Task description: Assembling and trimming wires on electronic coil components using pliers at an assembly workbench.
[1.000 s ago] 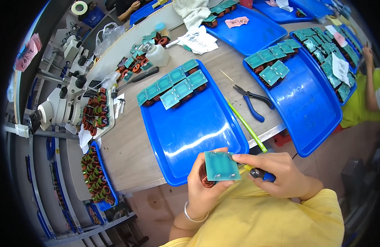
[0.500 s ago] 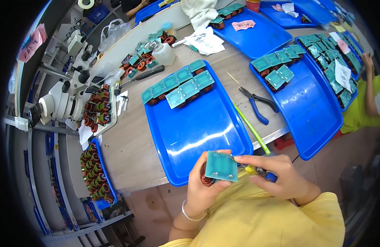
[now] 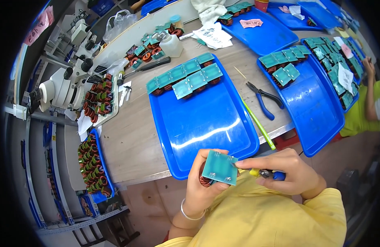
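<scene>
My left hand is closed around a square green circuit board, holding it by its edges. Under the board, a copper-wound coil shows at its left side. Bright solder points stand near the board's corners. My right hand grips a small hand tool with a blue and yellow handle; my index finger stretches along it and touches or nearly touches the board's right edge. The tool's tip cannot be made out. Just beyond my hands lies a blue tray with rows of similar coil boards at its far end.
Blue-handled pliers, a thin wooden stick and a green stick lie right of the tray. More board-filled trays extend rightward. Coils and white microscopes are at left. Another person's arm shows far right.
The view has shifted slightly, so the bench appears moved right. The board has tilted a little in my left hand, and my right hand with the tool has moved slightly right.
</scene>
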`<state>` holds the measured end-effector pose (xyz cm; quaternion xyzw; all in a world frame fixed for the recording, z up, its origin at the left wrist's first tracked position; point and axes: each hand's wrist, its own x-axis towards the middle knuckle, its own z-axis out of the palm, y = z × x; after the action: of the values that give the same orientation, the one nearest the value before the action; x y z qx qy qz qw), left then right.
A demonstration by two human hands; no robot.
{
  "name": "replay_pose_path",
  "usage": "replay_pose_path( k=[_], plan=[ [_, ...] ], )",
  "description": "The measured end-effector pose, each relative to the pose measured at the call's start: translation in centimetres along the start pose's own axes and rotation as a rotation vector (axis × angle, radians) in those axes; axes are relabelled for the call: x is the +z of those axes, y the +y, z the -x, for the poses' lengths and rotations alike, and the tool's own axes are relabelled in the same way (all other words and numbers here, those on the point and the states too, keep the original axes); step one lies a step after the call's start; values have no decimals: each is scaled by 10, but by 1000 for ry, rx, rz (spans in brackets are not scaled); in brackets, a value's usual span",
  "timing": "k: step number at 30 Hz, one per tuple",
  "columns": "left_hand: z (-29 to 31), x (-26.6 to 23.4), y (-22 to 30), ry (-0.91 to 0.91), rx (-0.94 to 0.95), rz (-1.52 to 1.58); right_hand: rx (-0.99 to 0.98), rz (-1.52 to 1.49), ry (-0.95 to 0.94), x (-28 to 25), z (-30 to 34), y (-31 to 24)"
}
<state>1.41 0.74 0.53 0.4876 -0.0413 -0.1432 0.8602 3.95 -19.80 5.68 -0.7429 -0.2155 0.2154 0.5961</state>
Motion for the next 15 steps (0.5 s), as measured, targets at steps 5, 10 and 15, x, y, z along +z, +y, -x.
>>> replay_pose_path(
  k=[5, 10, 15],
  plan=[
    [4, 3, -3, 46, 125, -101, -151, 66, 37, 7, 1, 5],
    [10, -3, -8, 44, 226, -308, -167, 136, 44, 9, 1, 6],
    [12, 0, -11, 118, 310, -362, -214, 224, 100, 20, 3, 12]
  ],
)
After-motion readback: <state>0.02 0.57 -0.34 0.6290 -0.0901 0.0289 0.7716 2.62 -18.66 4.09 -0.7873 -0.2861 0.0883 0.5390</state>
